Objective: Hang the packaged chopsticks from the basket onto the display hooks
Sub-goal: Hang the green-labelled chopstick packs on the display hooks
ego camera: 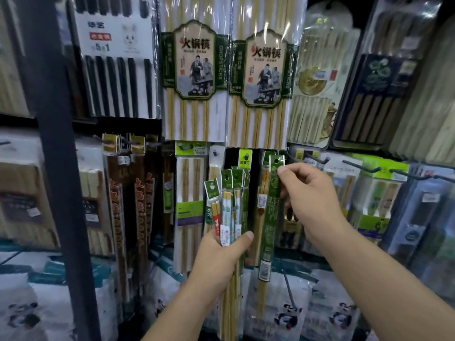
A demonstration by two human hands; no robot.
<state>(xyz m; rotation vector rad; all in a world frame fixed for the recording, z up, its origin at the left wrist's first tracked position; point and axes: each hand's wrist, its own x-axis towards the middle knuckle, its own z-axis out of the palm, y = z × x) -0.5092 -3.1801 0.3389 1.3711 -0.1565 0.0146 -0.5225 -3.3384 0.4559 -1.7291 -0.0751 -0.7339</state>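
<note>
My left hand [222, 254] grips a bundle of several narrow chopstick packs [227, 205] with green header cards, held upright in front of the lower display row. My right hand [309, 195] pinches one long green chopstick pack [270, 217] near its top, thumb just below the hanging hole. That pack hangs upright, its header next to other green packs on the rack. The hook it faces is hidden behind the packs. No basket is in view.
Large hot-pot chopstick packs [194, 77] hang above. Bare dark hooks [359, 166] stick out to the right over more packs. A dark shelf upright [61, 168] stands at left. Panda-printed bags [290, 313] line the bottom.
</note>
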